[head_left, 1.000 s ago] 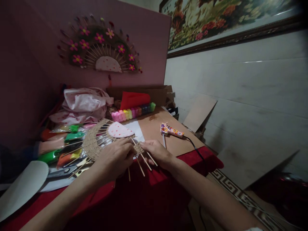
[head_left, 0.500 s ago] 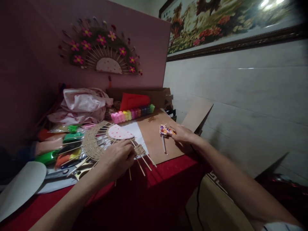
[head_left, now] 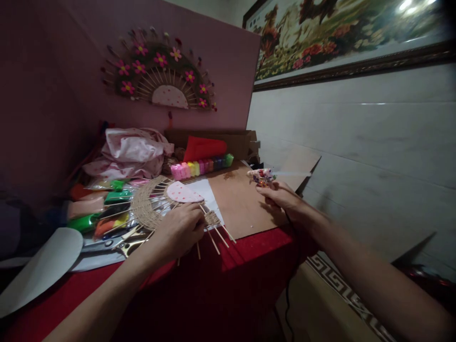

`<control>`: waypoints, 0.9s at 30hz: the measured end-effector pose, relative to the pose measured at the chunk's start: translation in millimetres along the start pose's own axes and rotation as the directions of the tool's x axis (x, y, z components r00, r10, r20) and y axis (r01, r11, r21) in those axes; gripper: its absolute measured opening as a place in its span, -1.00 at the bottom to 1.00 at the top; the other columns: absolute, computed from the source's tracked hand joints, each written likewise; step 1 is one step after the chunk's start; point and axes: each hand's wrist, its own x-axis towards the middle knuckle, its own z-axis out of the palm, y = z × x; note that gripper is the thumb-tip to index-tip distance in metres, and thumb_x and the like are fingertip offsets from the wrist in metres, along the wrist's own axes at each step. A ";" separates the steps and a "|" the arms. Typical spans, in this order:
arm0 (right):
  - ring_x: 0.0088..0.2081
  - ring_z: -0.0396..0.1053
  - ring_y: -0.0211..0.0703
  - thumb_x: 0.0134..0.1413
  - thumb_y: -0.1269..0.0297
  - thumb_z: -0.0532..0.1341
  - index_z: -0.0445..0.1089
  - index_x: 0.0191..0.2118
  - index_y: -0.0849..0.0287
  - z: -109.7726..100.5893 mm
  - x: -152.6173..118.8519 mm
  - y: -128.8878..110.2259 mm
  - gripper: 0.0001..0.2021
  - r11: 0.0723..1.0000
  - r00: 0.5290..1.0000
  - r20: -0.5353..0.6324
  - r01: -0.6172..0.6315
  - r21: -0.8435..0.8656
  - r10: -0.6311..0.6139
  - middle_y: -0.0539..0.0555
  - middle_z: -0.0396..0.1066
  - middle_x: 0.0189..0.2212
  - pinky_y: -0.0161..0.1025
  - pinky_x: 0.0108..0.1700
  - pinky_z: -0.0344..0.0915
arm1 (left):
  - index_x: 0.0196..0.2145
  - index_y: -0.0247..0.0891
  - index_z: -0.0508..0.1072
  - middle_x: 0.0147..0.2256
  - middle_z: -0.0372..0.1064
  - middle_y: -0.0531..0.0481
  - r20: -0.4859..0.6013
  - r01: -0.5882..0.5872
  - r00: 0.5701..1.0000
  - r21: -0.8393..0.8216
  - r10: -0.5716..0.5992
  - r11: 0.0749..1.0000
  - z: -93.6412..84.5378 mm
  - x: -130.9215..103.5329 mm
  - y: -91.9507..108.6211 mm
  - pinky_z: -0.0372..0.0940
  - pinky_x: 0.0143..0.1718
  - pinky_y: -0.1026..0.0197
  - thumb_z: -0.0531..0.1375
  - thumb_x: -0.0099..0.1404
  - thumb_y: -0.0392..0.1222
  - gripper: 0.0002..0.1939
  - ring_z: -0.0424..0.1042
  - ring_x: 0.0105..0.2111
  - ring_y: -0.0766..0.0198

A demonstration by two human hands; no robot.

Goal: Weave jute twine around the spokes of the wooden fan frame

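Note:
My left hand is closed on the woven fan, a half-ring of twine over thin sticks. A pink dotted half-circle of cloth lies at the fan's centre, just beyond my knuckles. Bare stick ends poke out over the table's front edge, beside a small woven twine patch. In my right hand is a flower-patterned glue gun, held above the brown board, with a blurred pale stick at its rear. A dark cord hangs below that hand.
Scissors and bagged coloured clay lie on the left, near a white curved sheet. Behind are crumpled pink cloth, a row of clay packs and red material. A finished fan hangs on the wall.
My right hand has lifted the glue gun off the board and turned it. My left hand stays at the fan. The whole view has shifted slightly.

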 end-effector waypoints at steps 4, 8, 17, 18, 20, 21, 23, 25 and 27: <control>-0.68 -0.03 -0.47 -0.12 0.01 0.23 0.28 -0.28 0.21 12.6 -32.7 -30.6 -0.63 0.973 0.934 0.357 -0.115 0.199 0.037 -0.08 0.13 -0.56 -0.46 -0.73 -0.21 | -0.50 -0.28 0.37 -0.40 0.36 -0.04 0.004 -0.003 1.000 0.004 0.003 1.000 -0.9 0.8 -0.1 0.20 -0.36 0.22 0.03 0.14 -0.32 -0.85 0.29 -0.40 0.28; -0.68 -0.03 -0.50 -0.10 0.04 0.23 0.29 -0.31 0.22 25.3 -49.3 -51.6 -0.66 0.963 0.836 0.546 -0.195 0.186 0.064 -0.09 0.13 -0.55 -0.47 -0.74 -0.15 | -0.48 -0.28 0.39 -0.39 0.36 -0.04 0.023 -0.009 1.000 -0.003 0.009 1.000 -1.4 1.7 0.4 0.21 -0.34 0.21 0.04 0.15 -0.32 -0.85 0.31 -0.37 0.26; -0.71 -0.01 -0.47 -0.08 0.02 0.21 0.25 -0.42 0.22 43.9 -46.0 -51.8 -0.68 0.976 0.733 0.663 -0.217 0.015 0.153 -0.14 0.08 -0.67 -0.50 -0.75 -0.07 | -0.46 -0.28 0.39 -0.36 0.37 -0.05 0.014 -0.029 0.999 -0.032 0.029 0.999 -1.8 2.0 1.2 0.23 -0.28 0.17 0.03 0.21 -0.27 -0.83 0.32 -0.31 0.23; -0.71 0.00 -0.47 -0.08 0.03 0.21 0.25 -0.41 0.22 45.4 -45.5 -51.4 -0.68 0.976 0.732 0.662 -0.216 0.006 0.159 -0.13 0.10 -0.67 -0.50 -0.75 -0.06 | -0.45 -0.28 0.40 -0.35 0.37 -0.05 0.009 -0.034 0.999 -0.043 0.034 0.999 -1.8 1.7 1.0 0.24 -0.27 0.16 0.03 0.21 -0.28 -0.83 0.33 -0.30 0.22; -0.71 0.01 -0.47 -0.07 0.04 0.20 0.25 -0.40 0.22 47.6 -45.2 -51.6 -0.70 0.976 0.732 0.662 -0.218 0.003 0.162 -0.13 0.11 -0.65 -0.50 -0.75 -0.05 | -0.45 -0.28 0.40 -0.35 0.37 -0.05 -0.001 -0.046 0.999 -0.057 0.046 0.997 -1.8 1.2 0.5 0.24 -0.25 0.16 0.04 0.20 -0.30 -0.85 0.33 -0.29 0.22; -0.71 0.00 -0.47 -0.06 0.05 0.20 0.25 -0.40 0.22 48.5 -45.2 -51.9 -0.71 0.975 0.732 0.663 -0.220 0.010 0.158 -0.13 0.11 -0.65 -0.50 -0.75 -0.05 | -0.44 -0.27 0.40 -0.35 0.37 -0.05 -0.003 -0.050 0.999 -0.060 0.050 0.997 -1.9 1.1 0.3 0.24 -0.26 0.16 0.04 0.19 -0.31 -0.85 0.33 -0.29 0.22; -0.71 0.01 -0.48 -0.05 0.08 0.19 0.25 -0.41 0.22 49.8 -45.4 -52.7 -0.73 0.974 0.730 0.666 -0.227 0.029 0.150 -0.12 0.12 -0.63 -0.50 -0.76 -0.06 | -0.43 -0.28 0.41 -0.36 0.37 -0.05 -0.009 -0.054 0.999 -0.066 0.053 0.996 -2.0 0.9 0.1 0.24 -0.26 0.16 0.04 0.19 -0.32 -0.84 0.33 -0.31 0.23; -0.70 0.01 -0.48 -0.05 0.08 0.19 0.25 -0.41 0.22 50.6 -45.5 -53.0 -0.73 0.969 0.728 0.666 -0.244 0.032 0.161 -0.12 0.12 -0.62 -0.50 -0.76 -0.08 | -0.43 -0.28 0.42 -0.36 0.38 -0.06 -0.014 -0.051 0.999 -0.069 0.051 0.996 -1.9 1.0 0.1 0.25 -0.26 0.15 0.03 0.20 -0.31 -0.82 0.33 -0.31 0.22; -0.70 0.01 -0.48 -0.05 0.08 0.19 0.25 -0.40 0.22 51.1 -45.7 -52.6 -0.73 0.965 0.726 0.665 -0.262 0.031 0.175 -0.11 0.12 -0.61 -0.50 -0.75 -0.09 | -0.43 -0.28 0.43 -0.35 0.38 -0.08 -0.011 -0.041 0.999 -0.067 0.040 0.997 -1.7 1.2 0.5 0.25 -0.25 0.13 0.02 0.21 -0.30 -0.81 0.33 -0.30 0.20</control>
